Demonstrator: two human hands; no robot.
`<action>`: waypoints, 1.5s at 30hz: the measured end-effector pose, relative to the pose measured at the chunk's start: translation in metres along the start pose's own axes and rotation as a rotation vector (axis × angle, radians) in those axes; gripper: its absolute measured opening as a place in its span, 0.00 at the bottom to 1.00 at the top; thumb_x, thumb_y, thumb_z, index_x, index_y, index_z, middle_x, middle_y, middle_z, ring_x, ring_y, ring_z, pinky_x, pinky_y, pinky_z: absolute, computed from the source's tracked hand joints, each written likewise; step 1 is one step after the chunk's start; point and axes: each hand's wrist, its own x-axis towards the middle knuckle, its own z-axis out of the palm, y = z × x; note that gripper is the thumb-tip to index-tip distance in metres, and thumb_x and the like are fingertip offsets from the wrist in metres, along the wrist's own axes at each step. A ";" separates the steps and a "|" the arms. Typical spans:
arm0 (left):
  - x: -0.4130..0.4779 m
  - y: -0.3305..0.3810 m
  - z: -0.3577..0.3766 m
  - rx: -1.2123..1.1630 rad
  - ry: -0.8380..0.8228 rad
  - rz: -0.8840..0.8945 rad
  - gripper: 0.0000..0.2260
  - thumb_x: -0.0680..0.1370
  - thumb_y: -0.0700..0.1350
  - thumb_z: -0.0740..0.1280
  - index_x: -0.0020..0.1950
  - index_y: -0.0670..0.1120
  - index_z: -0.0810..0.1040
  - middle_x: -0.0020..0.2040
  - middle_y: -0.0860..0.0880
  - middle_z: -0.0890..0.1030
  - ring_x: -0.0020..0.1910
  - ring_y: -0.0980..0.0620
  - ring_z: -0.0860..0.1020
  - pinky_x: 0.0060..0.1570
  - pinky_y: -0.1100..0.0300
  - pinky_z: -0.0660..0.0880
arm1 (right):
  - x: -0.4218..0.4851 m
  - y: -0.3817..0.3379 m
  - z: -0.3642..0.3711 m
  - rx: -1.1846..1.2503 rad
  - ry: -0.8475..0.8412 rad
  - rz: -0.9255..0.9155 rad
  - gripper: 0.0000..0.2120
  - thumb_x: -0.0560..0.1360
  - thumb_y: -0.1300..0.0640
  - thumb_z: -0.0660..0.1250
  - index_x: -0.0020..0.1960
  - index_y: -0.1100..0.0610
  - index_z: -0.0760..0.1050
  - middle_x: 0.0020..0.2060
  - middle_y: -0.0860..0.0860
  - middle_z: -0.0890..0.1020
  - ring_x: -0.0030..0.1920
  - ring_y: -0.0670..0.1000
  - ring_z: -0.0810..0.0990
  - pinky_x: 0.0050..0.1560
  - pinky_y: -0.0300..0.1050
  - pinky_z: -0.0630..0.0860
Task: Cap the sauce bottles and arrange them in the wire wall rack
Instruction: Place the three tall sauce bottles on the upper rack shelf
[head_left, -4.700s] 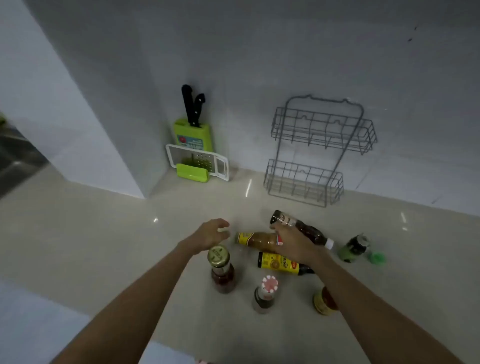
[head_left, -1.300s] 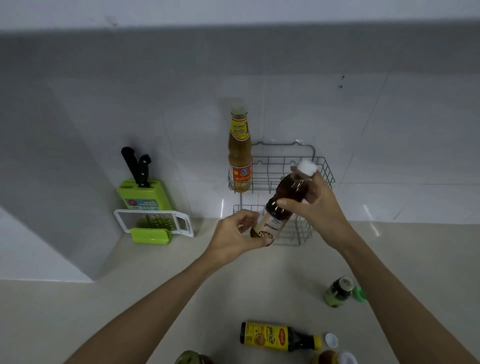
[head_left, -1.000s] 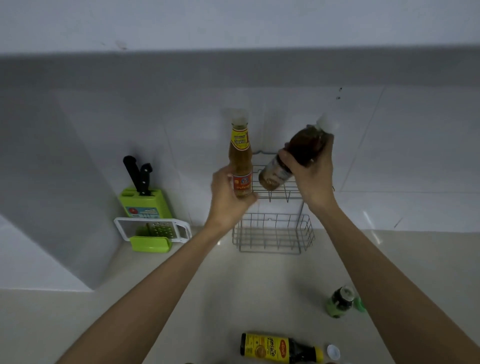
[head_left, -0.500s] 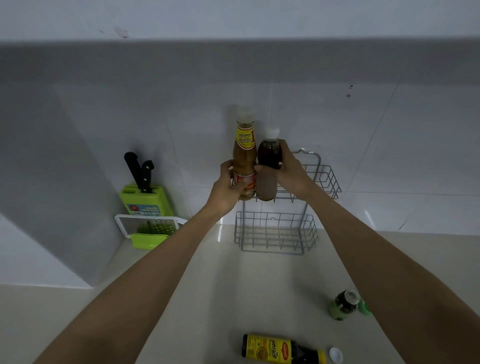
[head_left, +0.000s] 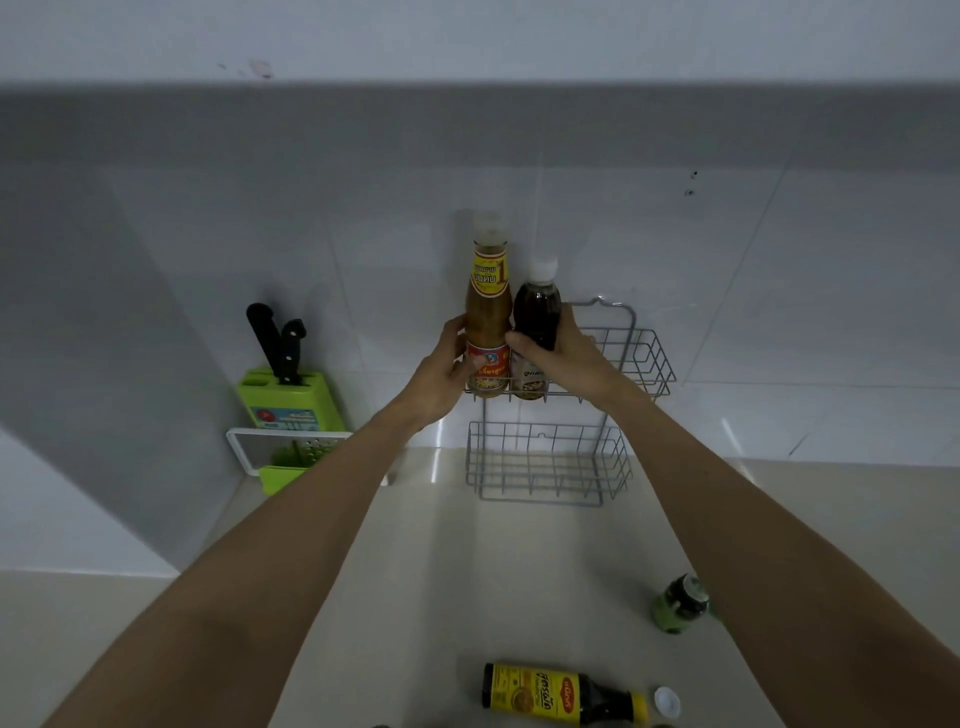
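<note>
A grey wire wall rack (head_left: 647, 358) with two baskets leans on the tiled wall. In its upper basket, at the left end, a tall yellow-brown sauce bottle (head_left: 487, 306) and a shorter dark sauce bottle (head_left: 536, 306) stand upright side by side, both capped in white. My left hand (head_left: 441, 374) wraps the tall bottle's lower part. My right hand (head_left: 563, 356) grips the dark bottle's body. On the counter lie a dark bottle with a yellow label (head_left: 545, 693), a loose white cap (head_left: 666, 701) beside its neck, and a small green bottle (head_left: 678, 605).
The rack's lower basket (head_left: 545, 462) holds nothing. A green knife block (head_left: 285, 397) with black-handled knives and a white-framed grater (head_left: 291, 449) stand at the wall to the left. A white wall corner juts out at far left.
My right hand has lowered the dark bottle so that it stands in the upper basket beside the tall bottle. My left hand stays on the tall bottle.
</note>
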 end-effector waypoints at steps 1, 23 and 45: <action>-0.003 0.000 0.001 0.016 -0.003 0.002 0.26 0.83 0.42 0.58 0.79 0.45 0.50 0.77 0.44 0.64 0.72 0.49 0.68 0.64 0.62 0.68 | -0.004 -0.001 0.003 0.014 0.020 -0.013 0.38 0.74 0.42 0.68 0.74 0.57 0.53 0.69 0.54 0.71 0.68 0.54 0.71 0.62 0.45 0.70; -0.156 -0.093 0.049 0.287 -0.699 -0.455 0.28 0.78 0.48 0.68 0.76 0.43 0.65 0.75 0.47 0.67 0.74 0.49 0.66 0.69 0.59 0.65 | -0.177 0.121 0.093 -1.050 -0.755 -0.032 0.21 0.66 0.56 0.74 0.58 0.53 0.76 0.56 0.56 0.80 0.57 0.59 0.79 0.51 0.52 0.75; -0.091 0.020 0.046 -0.215 -0.009 0.038 0.21 0.72 0.39 0.75 0.63 0.46 0.76 0.58 0.49 0.83 0.57 0.55 0.81 0.59 0.67 0.74 | -0.107 -0.009 0.005 0.164 0.246 -0.146 0.15 0.70 0.52 0.75 0.55 0.50 0.77 0.49 0.46 0.82 0.47 0.50 0.84 0.48 0.53 0.83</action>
